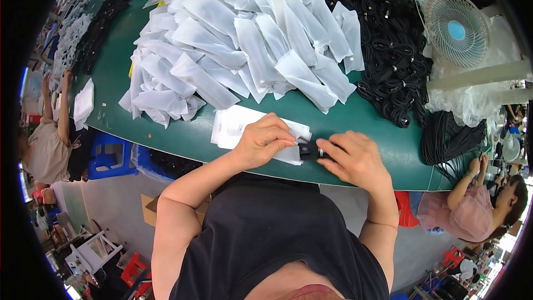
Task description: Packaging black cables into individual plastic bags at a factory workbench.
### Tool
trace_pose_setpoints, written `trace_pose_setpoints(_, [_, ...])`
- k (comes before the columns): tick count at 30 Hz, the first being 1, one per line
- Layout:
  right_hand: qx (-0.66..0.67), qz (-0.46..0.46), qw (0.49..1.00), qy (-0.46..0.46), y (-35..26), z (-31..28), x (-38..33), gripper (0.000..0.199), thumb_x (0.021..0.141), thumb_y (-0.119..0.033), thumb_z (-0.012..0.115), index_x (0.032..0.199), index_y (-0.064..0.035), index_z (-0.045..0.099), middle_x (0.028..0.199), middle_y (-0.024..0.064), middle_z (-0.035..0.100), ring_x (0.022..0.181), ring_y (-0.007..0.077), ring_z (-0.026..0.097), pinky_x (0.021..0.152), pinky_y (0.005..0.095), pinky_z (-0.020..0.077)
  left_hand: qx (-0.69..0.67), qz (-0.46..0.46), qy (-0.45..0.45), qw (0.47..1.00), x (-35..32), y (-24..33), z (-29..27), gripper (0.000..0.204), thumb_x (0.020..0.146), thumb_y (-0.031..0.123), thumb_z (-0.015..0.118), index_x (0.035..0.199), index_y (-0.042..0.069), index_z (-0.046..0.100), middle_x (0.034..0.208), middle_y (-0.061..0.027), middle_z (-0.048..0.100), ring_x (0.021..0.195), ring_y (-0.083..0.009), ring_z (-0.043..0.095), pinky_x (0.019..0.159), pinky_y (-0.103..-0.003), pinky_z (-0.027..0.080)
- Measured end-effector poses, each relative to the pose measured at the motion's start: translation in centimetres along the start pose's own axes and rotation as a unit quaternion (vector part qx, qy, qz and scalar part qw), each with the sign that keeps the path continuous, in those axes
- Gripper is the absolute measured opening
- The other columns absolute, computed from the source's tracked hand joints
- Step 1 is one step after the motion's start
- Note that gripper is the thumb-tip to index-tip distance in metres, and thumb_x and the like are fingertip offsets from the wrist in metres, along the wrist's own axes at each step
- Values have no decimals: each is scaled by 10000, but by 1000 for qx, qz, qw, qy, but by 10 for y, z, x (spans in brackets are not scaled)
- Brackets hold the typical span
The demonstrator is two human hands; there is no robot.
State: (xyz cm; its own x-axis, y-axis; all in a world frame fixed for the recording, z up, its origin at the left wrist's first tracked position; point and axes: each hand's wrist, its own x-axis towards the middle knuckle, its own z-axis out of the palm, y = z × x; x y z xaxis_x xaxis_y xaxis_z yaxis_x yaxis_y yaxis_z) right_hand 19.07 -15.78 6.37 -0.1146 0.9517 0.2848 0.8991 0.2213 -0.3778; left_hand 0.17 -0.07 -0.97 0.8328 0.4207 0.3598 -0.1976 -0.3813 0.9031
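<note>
At the near edge of a green bench [183,136], the left hand [265,140] pinches a white pouch [236,125] while the right hand [352,158] grips a coiled black cable [308,151] at its mouth; filled pouches [239,44] are heaped at 12 o'clock, black cables [394,39] at 2 o'clock.

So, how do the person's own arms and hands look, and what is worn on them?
Both forearms are bare, with no gloves, watch or rings visible on the left hand or the right hand. The person wears a dark, short-sleeved top; its sleeves end near the shoulders.
</note>
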Motion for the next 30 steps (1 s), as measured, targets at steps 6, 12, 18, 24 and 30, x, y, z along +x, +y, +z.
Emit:
trace_pose_setpoints(6, [8,-1,1000,-13,-13,0,3,354,692,-187,759,989,-50,623,816,63,553,679,223,586,570,330,475,9,0,2,1000,4,4,5,77,748,19,711,815,34,676,838,-46,596,750,-191,532,643,-284,439])
trace_pose_setpoints(12, [-16,-10,999,40,-31,-15,21,478,719,-370,756,995,-20,582,851,82,532,628,196,585,542,295,477,25,60,35,997,20,31,17,95,752,18,691,816,46,625,933,-78,576,815,-232,520,704,-321,438])
trace_pose_setpoints(18, [4,-9,964,264,13,-17,19,579,693,-545,735,931,-30,619,852,117,599,702,256,606,532,323,480,-86,56,5,995,43,56,23,86,827,-14,588,882,32,540,935,-89,562,783,-195,519,674,-294,438])
trace_pose_setpoints(24, [-309,208,923,92,93,6,1,218,738,-143,694,912,-41,609,842,93,535,805,259,542,675,365,447,-267,-52,64,960,103,43,23,30,933,56,498,943,28,494,984,-93,580,810,-123,548,693,-258,449])
trace_pose_setpoints(30, [-420,207,880,83,104,33,-11,204,624,-78,646,819,-46,594,838,84,485,832,258,494,756,363,396,-290,-26,240,926,152,24,14,229,949,144,546,1119,6,482,912,-79,605,887,-173,591,840,-277,460])
